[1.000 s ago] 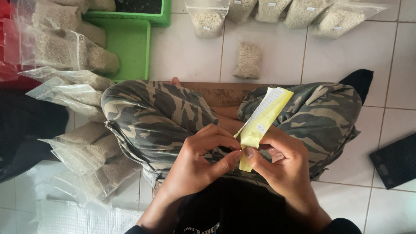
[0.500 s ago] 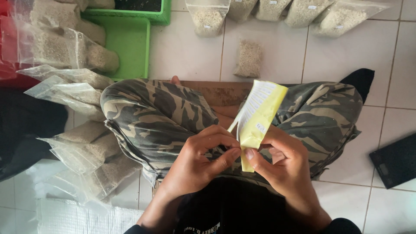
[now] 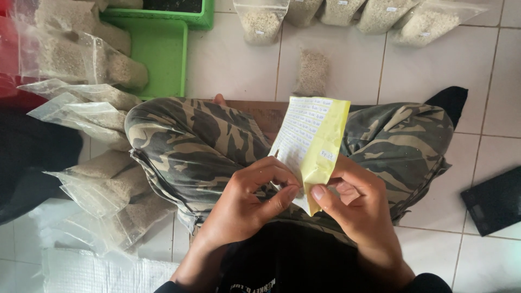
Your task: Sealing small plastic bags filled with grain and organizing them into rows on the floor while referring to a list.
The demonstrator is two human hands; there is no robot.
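Observation:
I sit cross-legged in camouflage trousers (image 3: 190, 141) on a tiled floor. Both hands hold a yellow sheet (image 3: 320, 146) with a white panel of small labels on it, above my lap. My left hand (image 3: 247, 203) pinches the lower left edge of the white label side with thumb and fingertips. My right hand (image 3: 353, 203) grips the yellow backing from the right, thumb at its lower end. The sheet stands tilted up and away from me, its label side turned to face me.
Clear plastic bags of pale grain (image 3: 97, 173) are heaped at my left. More filled bags (image 3: 260, 21) line the top edge, and one small bag (image 3: 312, 73) lies alone on the tiles. A green tray (image 3: 163, 54) sits top left. A black flat device (image 3: 496, 201) lies at right.
The sheet has turned and opened up, so the white label side now shows wide. Both hands stayed in place at its lower end.

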